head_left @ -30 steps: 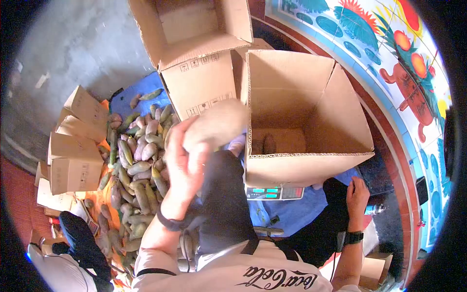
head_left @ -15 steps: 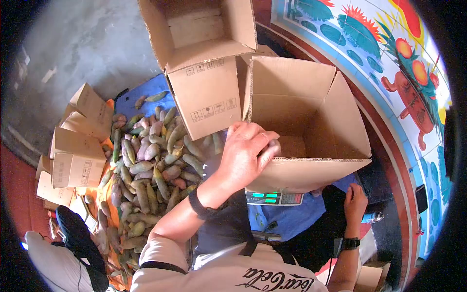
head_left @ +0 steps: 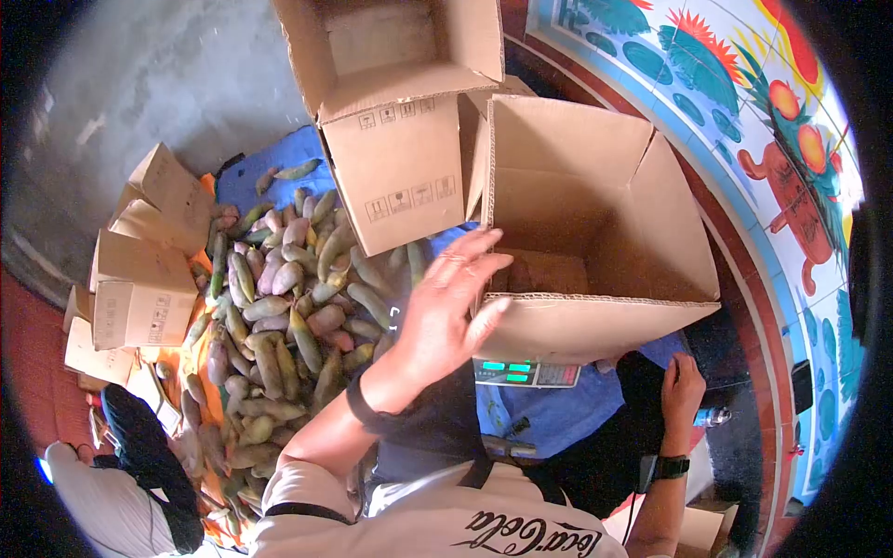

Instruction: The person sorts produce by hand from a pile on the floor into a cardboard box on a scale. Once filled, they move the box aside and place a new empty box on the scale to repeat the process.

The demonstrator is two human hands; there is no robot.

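My left hand [head_left: 460, 293] is open, fingers spread, at the near left corner of an open cardboard box [head_left: 595, 325]. Its fingertips overlap the box's rim in this view. The box stands on a digital scale [head_left: 521, 373] with green lit displays, and the part of its floor that shows is bare cardboard. Lower right, my right hand [head_left: 684, 383] rests by my dark-trousered knee, its fingers curled closed with nothing showing in them. To the left of my left hand lies a heap of long green and purplish tubers [head_left: 279, 335].
A second open carton [head_left: 391, 186] stands beyond the heap. More cartons [head_left: 144, 288] line the left side. Blue sheeting [head_left: 270, 181] and orange sheeting [head_left: 209, 381] lie under the heap. Another person's clothed leg [head_left: 139, 456] is lower left; a painted tile wall [head_left: 735, 93] runs along the right.
My left hand has opened from a curled pose on the box rim, its fingers now extended, and moved slightly left and down. My right hand stays by the knee.
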